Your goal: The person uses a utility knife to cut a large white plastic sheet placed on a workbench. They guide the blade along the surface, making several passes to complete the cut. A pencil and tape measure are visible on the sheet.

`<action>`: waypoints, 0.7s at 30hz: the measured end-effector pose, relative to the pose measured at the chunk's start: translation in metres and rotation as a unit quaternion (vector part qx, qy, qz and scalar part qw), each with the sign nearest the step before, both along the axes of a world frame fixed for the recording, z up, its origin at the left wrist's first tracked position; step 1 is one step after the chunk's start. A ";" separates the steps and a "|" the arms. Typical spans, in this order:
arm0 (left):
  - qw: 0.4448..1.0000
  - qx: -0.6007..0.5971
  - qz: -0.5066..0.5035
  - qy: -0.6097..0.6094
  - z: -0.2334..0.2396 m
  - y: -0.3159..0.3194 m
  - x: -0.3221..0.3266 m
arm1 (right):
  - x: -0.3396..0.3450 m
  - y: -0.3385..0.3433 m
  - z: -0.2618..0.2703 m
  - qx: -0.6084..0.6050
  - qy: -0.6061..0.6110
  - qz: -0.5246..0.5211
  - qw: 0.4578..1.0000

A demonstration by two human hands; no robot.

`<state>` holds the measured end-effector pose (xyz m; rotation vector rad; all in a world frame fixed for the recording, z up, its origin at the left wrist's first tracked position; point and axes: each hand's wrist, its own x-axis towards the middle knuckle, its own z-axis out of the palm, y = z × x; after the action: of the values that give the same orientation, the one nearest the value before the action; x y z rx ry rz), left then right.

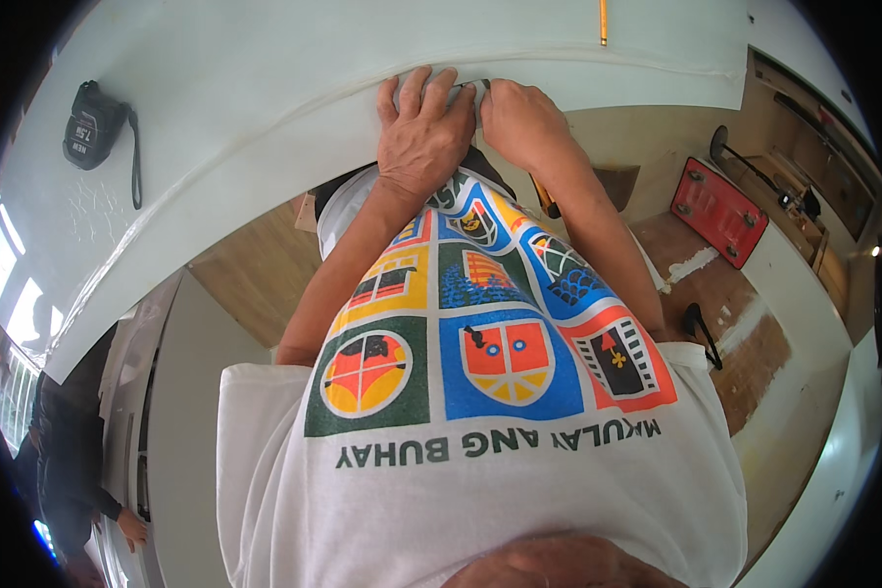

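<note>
My left hand lies palm down near the edge of a large white sheet, its fingers spread. My right hand is curled beside it at the same edge, fingers closed around a small grey and dark tool. Most of that tool is hidden between the two hands, so its kind is unclear. A crease of clear plastic film runs along the sheet near its edge. On the sheet, a black tape measure with a wrist strap lies at the left. A yellow pencil lies beyond my right hand.
Below the sheet's edge is a wood-grain surface. To the right, a red wheeled dolly leans by a pale board, near a stained brown panel. At the lower left, another person's hand rests on a pale panel edge.
</note>
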<state>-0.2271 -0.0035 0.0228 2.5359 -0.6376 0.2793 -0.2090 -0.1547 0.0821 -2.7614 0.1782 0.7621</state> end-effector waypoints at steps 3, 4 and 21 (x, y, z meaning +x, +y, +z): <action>1.000 -0.004 0.003 -0.015 -0.007 0.001 0.001 | -0.010 0.011 -0.004 0.005 -0.023 -0.051 0.998; 1.000 -0.005 0.002 -0.018 -0.008 0.001 0.002 | -0.015 0.017 -0.004 0.014 -0.030 -0.074 0.997; 1.000 -0.002 -0.009 0.009 -0.009 0.004 0.003 | -0.004 0.008 -0.007 0.007 -0.012 0.012 1.000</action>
<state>-0.2245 0.0007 0.0143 2.5250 -0.6508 0.2503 -0.2126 -0.1463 0.0755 -2.7633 0.1356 0.7334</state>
